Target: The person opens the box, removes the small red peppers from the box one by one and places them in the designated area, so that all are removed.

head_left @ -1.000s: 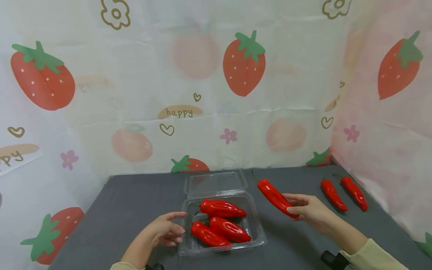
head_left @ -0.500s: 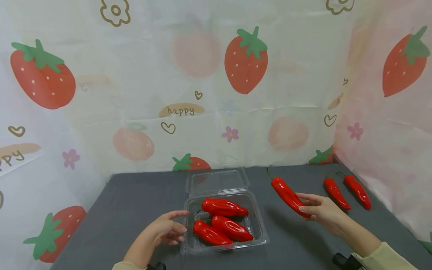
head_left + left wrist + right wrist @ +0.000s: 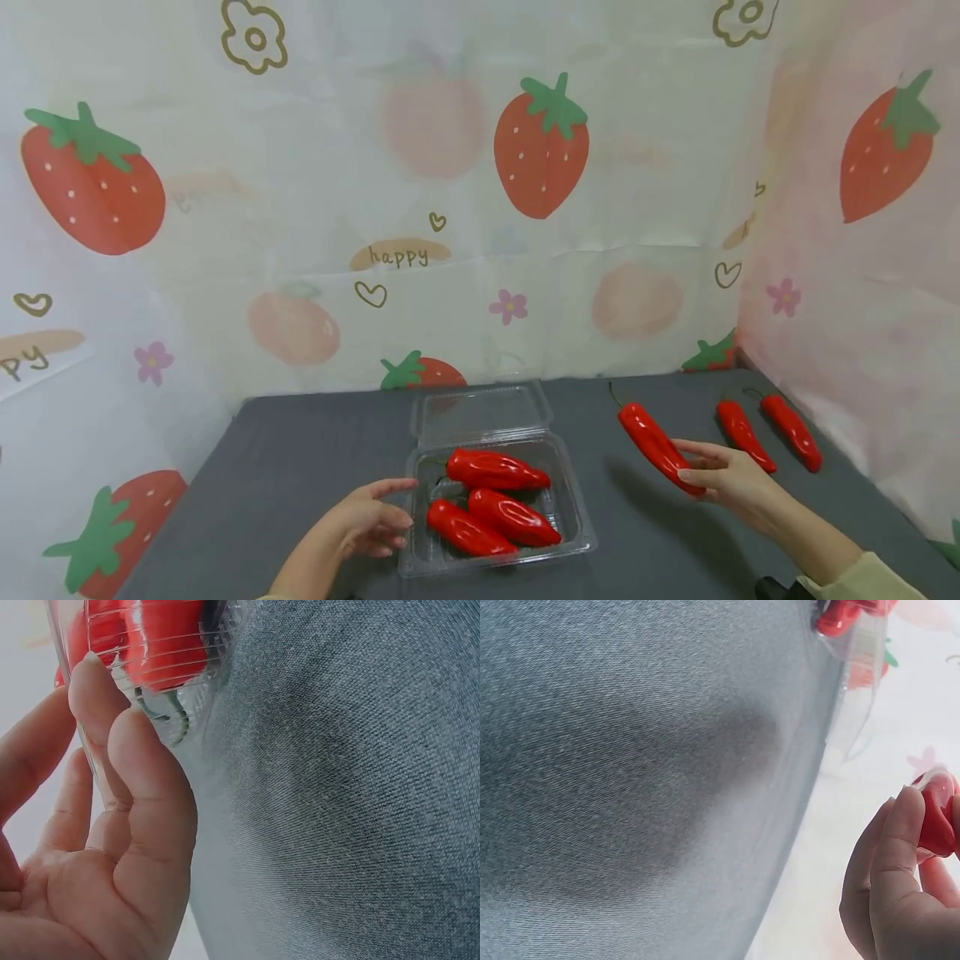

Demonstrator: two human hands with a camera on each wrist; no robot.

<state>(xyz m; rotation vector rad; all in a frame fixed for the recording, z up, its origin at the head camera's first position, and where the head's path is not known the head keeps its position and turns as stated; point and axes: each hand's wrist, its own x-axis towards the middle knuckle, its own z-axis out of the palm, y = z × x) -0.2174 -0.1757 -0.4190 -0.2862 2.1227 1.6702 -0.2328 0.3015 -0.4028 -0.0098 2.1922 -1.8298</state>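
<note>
In the head view my right hand [image 3: 738,483] pinches a long red chili pepper [image 3: 654,443] near its pointed end. The pepper slants over the table, stem end up and to the left. Part of that same pepper [image 3: 937,814] shows between thumb and fingers in the right wrist view. My left hand [image 3: 367,521] is beside the left wall of a clear plastic clamshell box [image 3: 577,508], fingers loosely bent and fingertips right at the rim. Inside the box lie three red peppers [image 3: 497,470]. The left wrist view has the left fingers [image 3: 154,772] next to the ribbed box wall.
The box's hinged lid [image 3: 483,412] lies back behind it. Two more red peppers [image 3: 791,433] rest at the right of the dark grey table [image 3: 315,442]. A fruit-printed cloth [image 3: 450,167] hangs behind and on both sides.
My right hand has carried the pepper to the right, away from the box. The left hand stays at the box's left side, nearly still.
</note>
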